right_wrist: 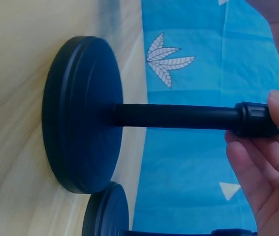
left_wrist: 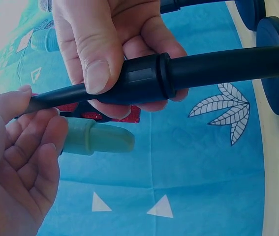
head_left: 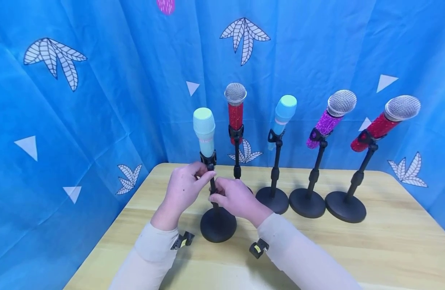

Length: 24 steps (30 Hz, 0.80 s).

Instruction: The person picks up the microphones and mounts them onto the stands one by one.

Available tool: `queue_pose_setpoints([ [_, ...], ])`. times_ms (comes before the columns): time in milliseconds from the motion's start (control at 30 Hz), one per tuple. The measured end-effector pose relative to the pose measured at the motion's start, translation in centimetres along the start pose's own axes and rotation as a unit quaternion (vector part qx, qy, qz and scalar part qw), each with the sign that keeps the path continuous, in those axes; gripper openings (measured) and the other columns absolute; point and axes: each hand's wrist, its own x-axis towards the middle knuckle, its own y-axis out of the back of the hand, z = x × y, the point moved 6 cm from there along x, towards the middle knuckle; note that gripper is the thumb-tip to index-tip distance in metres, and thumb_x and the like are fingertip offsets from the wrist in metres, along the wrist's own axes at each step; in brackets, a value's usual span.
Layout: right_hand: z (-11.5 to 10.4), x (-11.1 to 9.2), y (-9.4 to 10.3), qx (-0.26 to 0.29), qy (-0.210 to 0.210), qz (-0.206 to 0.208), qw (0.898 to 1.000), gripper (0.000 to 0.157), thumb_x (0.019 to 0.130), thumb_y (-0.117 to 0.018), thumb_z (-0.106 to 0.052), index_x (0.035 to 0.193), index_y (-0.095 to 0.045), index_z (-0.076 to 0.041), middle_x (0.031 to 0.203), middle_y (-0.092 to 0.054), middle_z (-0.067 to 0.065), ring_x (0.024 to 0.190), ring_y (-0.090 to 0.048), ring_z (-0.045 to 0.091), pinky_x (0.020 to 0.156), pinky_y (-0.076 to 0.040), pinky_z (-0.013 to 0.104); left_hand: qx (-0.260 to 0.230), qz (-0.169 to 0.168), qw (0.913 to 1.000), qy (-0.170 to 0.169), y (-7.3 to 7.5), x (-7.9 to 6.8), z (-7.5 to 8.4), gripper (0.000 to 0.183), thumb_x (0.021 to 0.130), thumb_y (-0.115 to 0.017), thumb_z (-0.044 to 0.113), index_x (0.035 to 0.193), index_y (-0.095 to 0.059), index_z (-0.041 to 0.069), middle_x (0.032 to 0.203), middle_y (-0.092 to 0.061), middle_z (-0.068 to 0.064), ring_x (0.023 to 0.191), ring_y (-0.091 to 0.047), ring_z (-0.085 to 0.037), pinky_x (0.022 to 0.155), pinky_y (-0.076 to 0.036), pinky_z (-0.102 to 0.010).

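A pale green microphone (head_left: 204,131) sits upright in the clip of a black microphone stand (head_left: 218,225), whose round base rests on the table. My left hand (head_left: 184,188) pinches the thin upper pole just below the clip. Lower down, my right hand (head_left: 238,197) grips the thick collar (left_wrist: 141,78) at the middle of the pole, thumb on one side and fingers on the other. In the right wrist view the lower pole (right_wrist: 178,116) runs from that collar to the base (right_wrist: 82,115).
Behind and to the right stand more microphones on black stands: a red one (head_left: 235,114), a blue one (head_left: 284,112), a purple one (head_left: 325,124) and another red one (head_left: 380,128). A wooden table (head_left: 396,241) meets a blue patterned curtain (head_left: 99,100) behind and at the left.
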Motion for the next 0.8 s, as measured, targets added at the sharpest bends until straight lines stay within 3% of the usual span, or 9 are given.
queue_pose_setpoints([
  [500, 0.0, 0.0, -0.4, -0.009, 0.006, 0.028, 1.0, 0.02, 0.095, -0.074, -0.035, 0.09, -0.058, -0.023, 0.077, -0.062, -0.016, 0.067, -0.059, 0.005, 0.061, -0.051, 0.028, 0.002, 0.004, 1.0, 0.006, 0.0, 0.0, -0.2, 0.018, 0.092, -0.077, 0.026, 0.085, -0.071, 0.011, 0.073, -0.066, 0.002, 0.063, -0.058, -0.015, 0.059, -0.05, -0.03],
  [667, 0.5, -0.5, -1.5, -0.017, 0.023, 0.013, 0.999, 0.02, 0.098, -0.068, -0.039, 0.096, -0.055, -0.024, 0.079, -0.061, -0.015, 0.069, -0.059, 0.003, 0.063, -0.051, 0.025, -0.001, -0.019, 0.9992, 0.036, -0.3, -0.6, -0.8, 0.019, 0.094, -0.075, 0.029, 0.087, -0.069, 0.012, 0.075, -0.065, 0.003, 0.065, -0.057, -0.014, 0.06, -0.05, -0.03],
  [800, 0.9, -1.2, -1.6, -0.049, 0.026, -0.018, 0.998, 0.021, 0.098, -0.067, -0.041, 0.099, -0.055, -0.023, 0.082, -0.061, -0.014, 0.072, -0.06, 0.003, 0.067, -0.052, 0.026, 0.005, -0.052, 0.998, 0.035, -0.3, -0.7, -0.8, 0.02, 0.097, -0.07, 0.033, 0.095, -0.071, 0.014, 0.083, -0.068, 0.004, 0.071, -0.061, -0.014, 0.063, -0.053, -0.032],
])
